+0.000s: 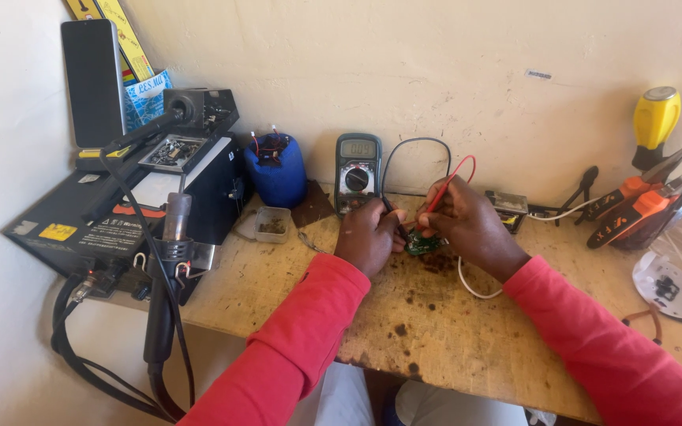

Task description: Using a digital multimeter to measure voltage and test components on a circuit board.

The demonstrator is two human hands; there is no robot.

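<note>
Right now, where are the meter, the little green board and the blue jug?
meter (357, 172): head view, on its round dial.
green board (422, 245): head view, on its visible edge.
blue jug (279, 170): head view, on its front.

Small green circuit board lies flat on the bench, mid-way along, nearer the back edge. A black probe slants down onto its left side, a red probe onto its right, both tips touching.

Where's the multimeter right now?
In the head view, the multimeter leans against the back wall at centre, just right of the blue container and directly behind the left hand, which holds the black probe.
</note>
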